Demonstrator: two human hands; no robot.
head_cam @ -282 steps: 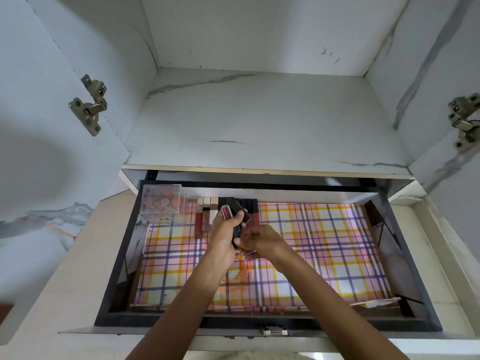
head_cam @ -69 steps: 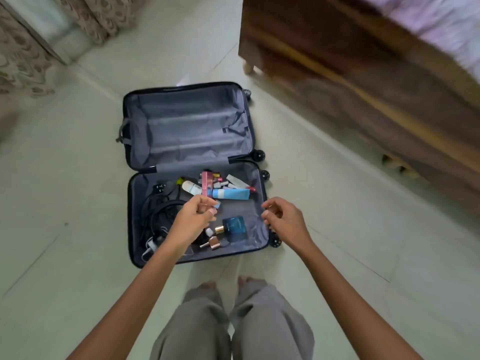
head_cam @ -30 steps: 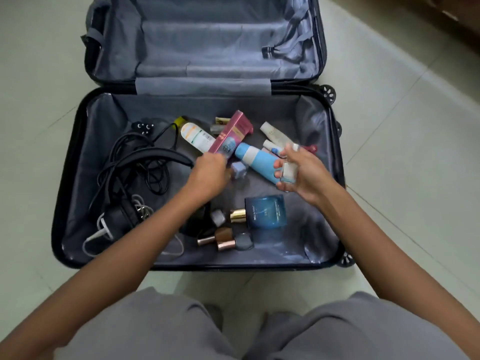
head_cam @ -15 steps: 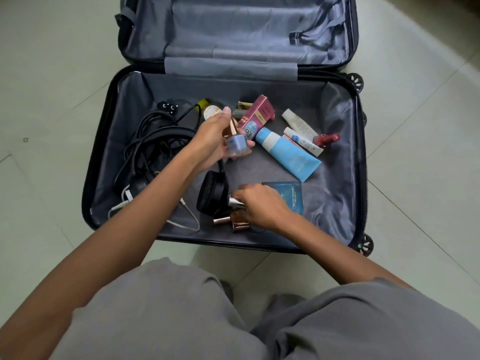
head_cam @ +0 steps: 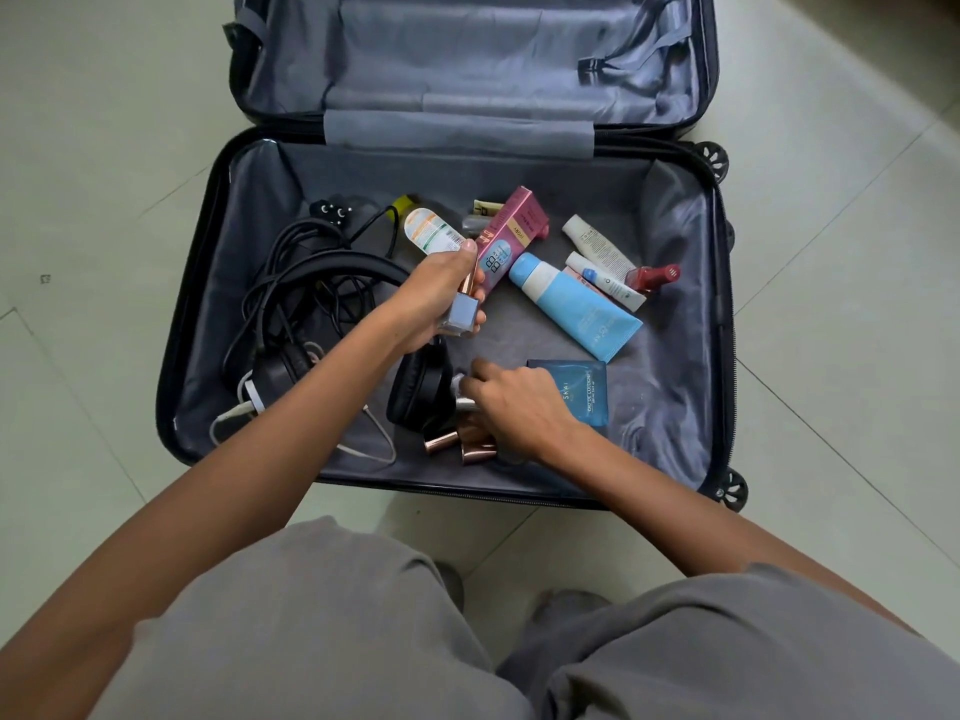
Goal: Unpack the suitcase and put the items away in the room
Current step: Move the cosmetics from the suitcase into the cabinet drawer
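Down on the pale tiled floor (head_cam: pixel 104 148) a dark suitcase (head_cam: pixel 680 387) lies open flat, its grey-lined lid (head_cam: pixel 467 59) folded away on the far side. The person's legs in grey trousers (head_cam: pixel 311 641) fill the near edge of the view.

Inside the near half, black headphones (head_cam: pixel 418 397) and a tangle of black cables (head_cam: pixel 291 252) take up the left side.

The left hand (head_cam: pixel 436 298) hovers over the middle of the case, fingers and thumb wrapped round a pale blue nail polish bottle (head_cam: pixel 464 314) with a rose-gold cap. The right hand (head_cam: pixel 519 407) is lower, near the front wall, fingers bent down onto a cluster of small bottles (head_cam: pixel 475 449) with rose-gold caps. Its fingertips touch a silver-capped one (head_cam: pixel 461 389), but whether it actually has a grip cannot be told.

To the right lies a light blue tube (head_cam: pixel 576 309). Just below it sits a blue box (head_cam: pixel 587 392), partly under the right hand. A pink carton (head_cam: pixel 511 236) lies tilted above the left hand, beside a white bottle (head_cam: pixel 431 232) with an orange and green label. Two white tubes (head_cam: pixel 597 244) lie further right, and a small red bottle (head_cam: pixel 652 278) touches them.
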